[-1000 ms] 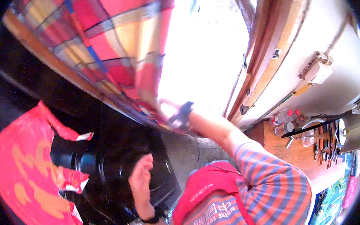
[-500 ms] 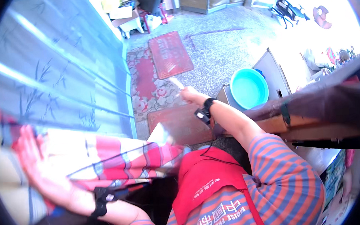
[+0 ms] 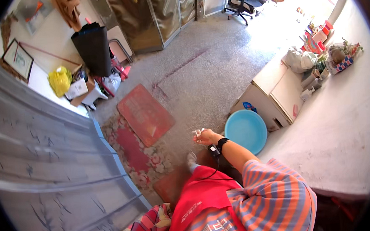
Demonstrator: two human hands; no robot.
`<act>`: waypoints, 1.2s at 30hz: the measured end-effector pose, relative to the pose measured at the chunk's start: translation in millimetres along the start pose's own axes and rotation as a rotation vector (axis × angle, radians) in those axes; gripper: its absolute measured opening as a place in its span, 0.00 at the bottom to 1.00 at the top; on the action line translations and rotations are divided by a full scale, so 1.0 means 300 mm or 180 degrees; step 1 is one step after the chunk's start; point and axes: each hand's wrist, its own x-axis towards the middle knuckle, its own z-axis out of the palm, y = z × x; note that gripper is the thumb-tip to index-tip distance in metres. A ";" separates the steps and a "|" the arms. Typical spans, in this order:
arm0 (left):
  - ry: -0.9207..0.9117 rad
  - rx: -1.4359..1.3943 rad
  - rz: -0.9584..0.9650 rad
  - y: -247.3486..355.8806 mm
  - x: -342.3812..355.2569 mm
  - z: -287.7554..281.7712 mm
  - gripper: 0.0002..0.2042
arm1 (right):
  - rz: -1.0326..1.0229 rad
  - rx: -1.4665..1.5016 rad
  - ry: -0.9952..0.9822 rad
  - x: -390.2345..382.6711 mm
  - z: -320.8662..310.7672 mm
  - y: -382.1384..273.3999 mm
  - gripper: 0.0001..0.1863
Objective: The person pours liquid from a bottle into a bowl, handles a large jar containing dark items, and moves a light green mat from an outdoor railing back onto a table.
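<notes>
My right hand [image 3: 204, 138] reaches out ahead of me over the floor, its fingers closed round a thin whitish item [image 3: 198, 132] whose kind I cannot make out. A black strap with a small device [image 3: 214, 150] sits at that wrist. Just to the right of the hand, apart from it, stands a round light-blue basin [image 3: 246, 131]. A plaid cloth [image 3: 139, 230] in red, pink and yellow lies at the lower left beside my red apron [image 3: 199, 192]. My left hand is out of the picture.
Red mats [image 3: 146, 114] and a flowered rug [image 3: 131, 150] cover the floor ahead. Grey curtains [image 3: 59, 169] run along the left. A white cabinet [image 3: 270, 93] and a pale wall-side surface [image 3: 325, 135] flank the right. An office chair [image 3: 241, 2] stands far off.
My view has swung, and the basin and mats sit lower in it. My left hand, earlier spread over the plaid cloth, has left the picture. My right hand still holds the whitish item.
</notes>
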 end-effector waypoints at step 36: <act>-0.7675 -0.1790 0.0150 0.999 -2.252 3.174 0.10 | -0.3072 0.1682 0.0517 -0.222 -0.669 -2.331 0.12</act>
